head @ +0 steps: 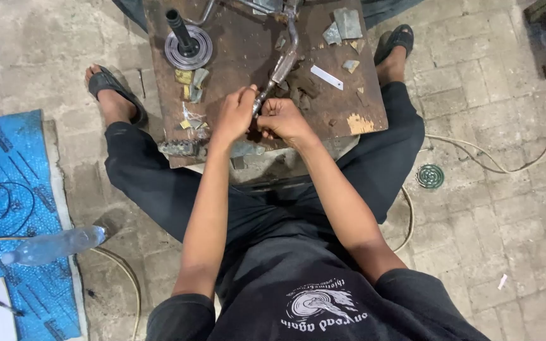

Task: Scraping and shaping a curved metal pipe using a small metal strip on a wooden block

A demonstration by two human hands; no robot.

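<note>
I sit at a small rusty metal work table [248, 47] set between my knees. A bent metal rod-like part [284, 62] runs from the table's far side toward me. My left hand [235, 115] is closed around its near end, and my right hand [284, 120] grips the same end from the right, so the two hands touch. The tip of the part is hidden between my fingers. Small metal scraps [192, 85] lie just left of my left hand.
A round metal disc with an upright post [188, 45] stands at the table's far left. Flat metal pieces [344, 25] lie at the far right. On the paved floor are a plastic bottle [55, 245], a blue mat [7, 189], a cable [507, 165] and a round green grate [430, 176].
</note>
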